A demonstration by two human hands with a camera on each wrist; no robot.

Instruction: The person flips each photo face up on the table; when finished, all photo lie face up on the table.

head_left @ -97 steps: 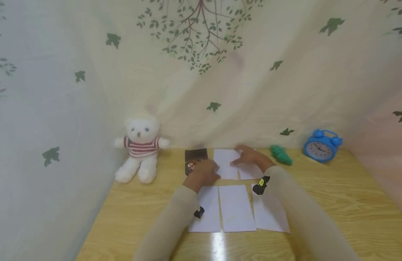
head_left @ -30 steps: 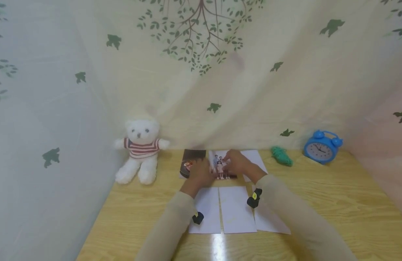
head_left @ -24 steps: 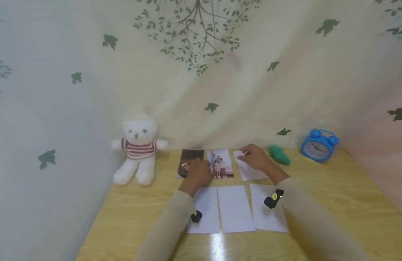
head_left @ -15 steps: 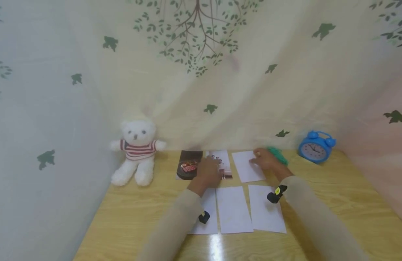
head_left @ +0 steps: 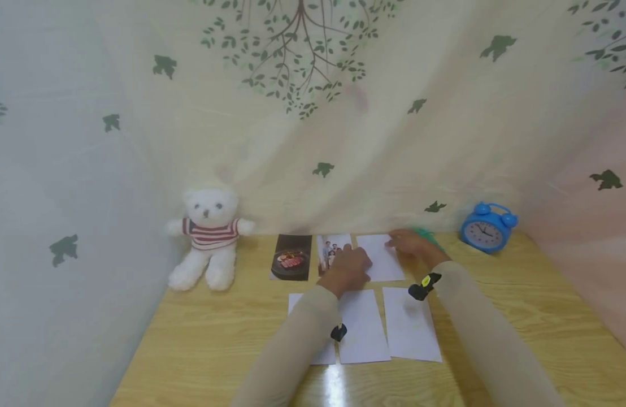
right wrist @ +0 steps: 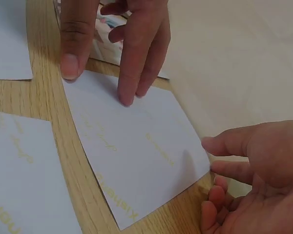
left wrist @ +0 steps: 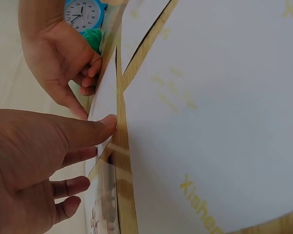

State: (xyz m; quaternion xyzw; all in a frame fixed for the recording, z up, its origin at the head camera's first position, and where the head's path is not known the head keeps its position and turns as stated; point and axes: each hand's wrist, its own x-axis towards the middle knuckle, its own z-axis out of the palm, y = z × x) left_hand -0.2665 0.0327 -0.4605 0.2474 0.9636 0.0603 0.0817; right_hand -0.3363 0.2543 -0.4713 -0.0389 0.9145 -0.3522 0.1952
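In the top row, a face-down photo [head_left: 379, 257] shows its white back with faint yellow print. My left hand [head_left: 350, 265] rests on its left side; in the right wrist view its thumb touches the near left corner and straight fingers press the white back. My right hand [head_left: 412, 244] pinches the far right corner with thumb and index finger. To the left lie two face-up photos: a food photo [head_left: 292, 260] and a family photo [head_left: 325, 251], partly covered by my left hand. Nearer, three face-down photos [head_left: 364, 333] form a row; my left forearm partly hides the leftmost.
A white teddy bear [head_left: 211, 237] in a striped shirt sits at the back left of the wooden table [head_left: 191, 339]. Behind my right hand is a green bundle of string [head_left: 429, 236], mostly hidden. A blue alarm clock [head_left: 488, 227] stands at the back right by the cloth backdrop.
The family photo has been turned face up. My right hand has shifted right to the last top-row photo, and my left hand has moved from the food photo, past the family photo, onto it.
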